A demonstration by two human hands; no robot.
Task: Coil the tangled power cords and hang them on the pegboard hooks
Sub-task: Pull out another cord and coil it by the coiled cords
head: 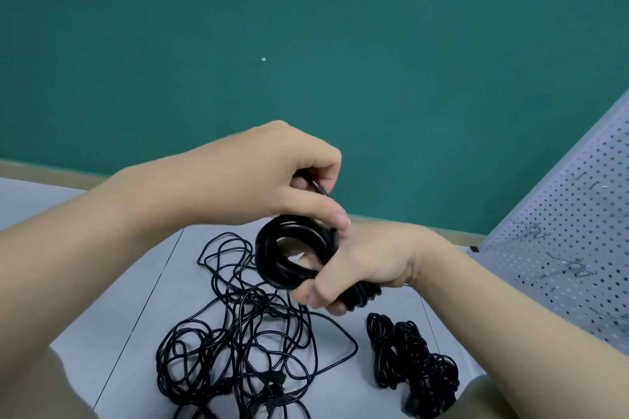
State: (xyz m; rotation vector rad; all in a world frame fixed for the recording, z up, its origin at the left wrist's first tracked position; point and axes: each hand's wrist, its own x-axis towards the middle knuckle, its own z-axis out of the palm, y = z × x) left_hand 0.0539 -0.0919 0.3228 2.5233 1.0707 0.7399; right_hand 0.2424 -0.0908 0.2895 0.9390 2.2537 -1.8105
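A tight coil of black power cord [282,248] is held above the table. My right hand [367,262] grips the coil's lower right side, fingers curled round the bundled loops. My left hand [272,177] is just above the coil and pinches the cord's loose end between thumb and fingers. A loose tangle of black cords [245,337] lies spread on the grey table [112,299] below my hands. A smaller bunched cord [412,360] lies to the right of the tangle. The pale perforated pegboard [575,235] leans at the right with metal hooks [531,231] on it.
A green wall [306,44] stands behind the table, with a tan strip along its base. The pegboard fills the right edge of the view. Seams run across the tabletop to the left of the tangle.
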